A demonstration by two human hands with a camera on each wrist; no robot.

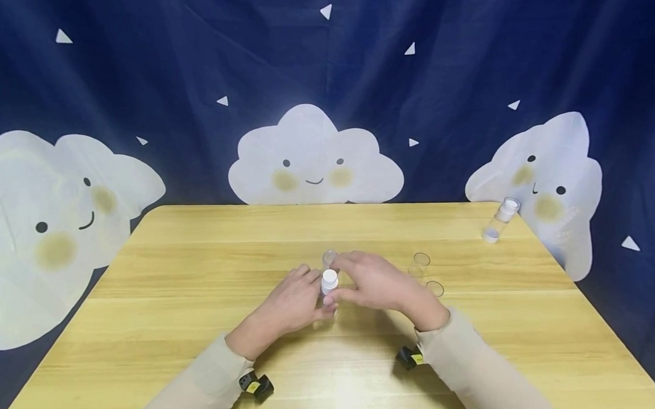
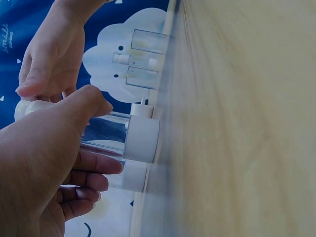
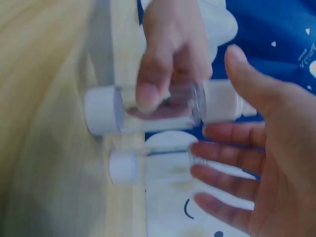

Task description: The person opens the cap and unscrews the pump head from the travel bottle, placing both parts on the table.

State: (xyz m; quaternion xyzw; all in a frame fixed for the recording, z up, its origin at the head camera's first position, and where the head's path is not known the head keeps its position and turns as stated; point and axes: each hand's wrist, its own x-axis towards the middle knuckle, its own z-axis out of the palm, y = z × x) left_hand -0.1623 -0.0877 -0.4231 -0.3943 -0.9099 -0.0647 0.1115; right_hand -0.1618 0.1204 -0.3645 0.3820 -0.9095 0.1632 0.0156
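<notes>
A small clear bottle [image 1: 329,283] with a white cap and white base stands upright at the middle of the wooden table [image 1: 197,267]. My left hand [image 1: 292,303] grips its clear body, thumb on one side and fingers on the other [image 2: 94,123]. My right hand [image 1: 377,282] hovers at the cap end [image 3: 222,101], palm open and fingers spread around the cap without closing on it [image 3: 266,163]. In the right wrist view the bottle's white base [image 3: 101,109] rests on the table under the left hand [image 3: 168,59].
A second clear bottle [image 1: 330,257] stands just behind the held one. Two clear empty cups [image 1: 422,260] [image 1: 435,288] sit to the right of my hands. Another white-capped bottle [image 1: 500,220] lies near the far right table edge. A blue cloud-print curtain [image 1: 314,162] hangs behind.
</notes>
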